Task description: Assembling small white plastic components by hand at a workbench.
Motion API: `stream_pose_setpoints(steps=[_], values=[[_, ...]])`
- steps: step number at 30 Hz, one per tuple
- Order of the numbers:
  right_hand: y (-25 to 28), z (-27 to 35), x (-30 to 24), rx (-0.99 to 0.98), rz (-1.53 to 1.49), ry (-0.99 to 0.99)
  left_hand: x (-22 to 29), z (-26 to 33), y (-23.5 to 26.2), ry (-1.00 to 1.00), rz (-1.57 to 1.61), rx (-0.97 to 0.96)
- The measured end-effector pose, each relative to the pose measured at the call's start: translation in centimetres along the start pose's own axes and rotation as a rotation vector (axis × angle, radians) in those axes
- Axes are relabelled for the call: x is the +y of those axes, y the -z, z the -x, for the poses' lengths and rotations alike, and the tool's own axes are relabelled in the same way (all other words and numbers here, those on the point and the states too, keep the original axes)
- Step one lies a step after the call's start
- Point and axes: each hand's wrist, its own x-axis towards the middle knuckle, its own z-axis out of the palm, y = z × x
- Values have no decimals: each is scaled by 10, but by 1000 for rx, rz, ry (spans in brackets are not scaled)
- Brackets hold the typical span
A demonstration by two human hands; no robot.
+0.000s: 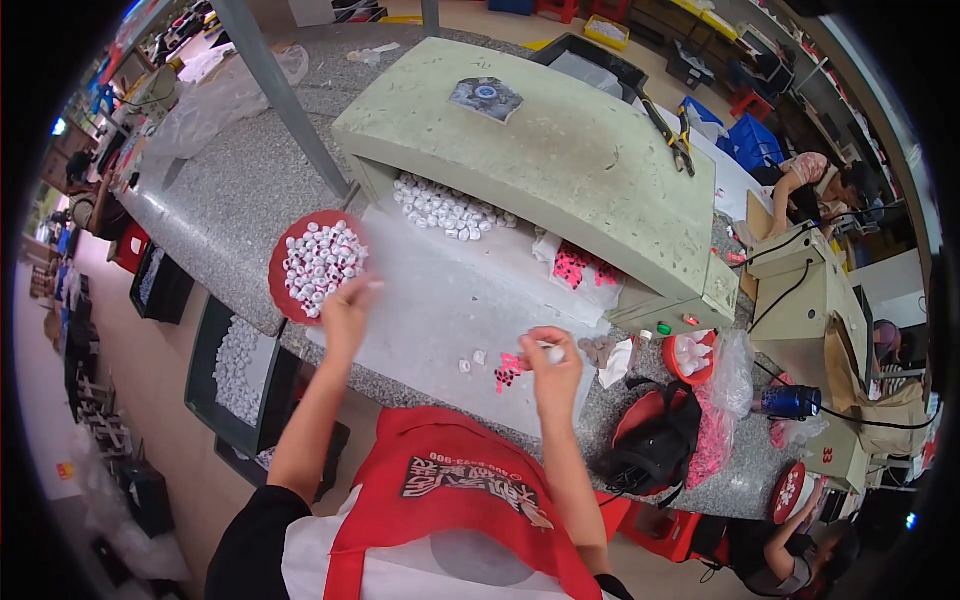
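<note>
Left hand (pixel 347 312) is hovering half-curled by one red bowl (pixel 281 292), hold unclear | right hand (pixel 556 372) is pinching one white piece (pixel 555 354), axis unreadable | two loose pieces (pixel 464 366) are lying nearby

Worn items: red apron (pixel 385 470), white shirt (pixel 308 550).
Sleeves (pixel 250 540): short, black. Apron print (pixel 470 480): black and white. Left hand (pixel 346 308), right hand (pixel 555 378): bare.

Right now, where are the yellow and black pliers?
In the head view, upper right, the pliers lie on top of the big pale green box, near its right end, with blue bins beyond.
</note>
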Motion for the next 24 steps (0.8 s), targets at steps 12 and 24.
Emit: stream_pose_setpoints(steps=[12, 24], values=[[8, 15, 6, 28, 25, 71, -54, 83, -142, -353, -750, -564], [30, 75, -126, 174, -173, 509, 216, 40, -66, 52, 899, -726]])
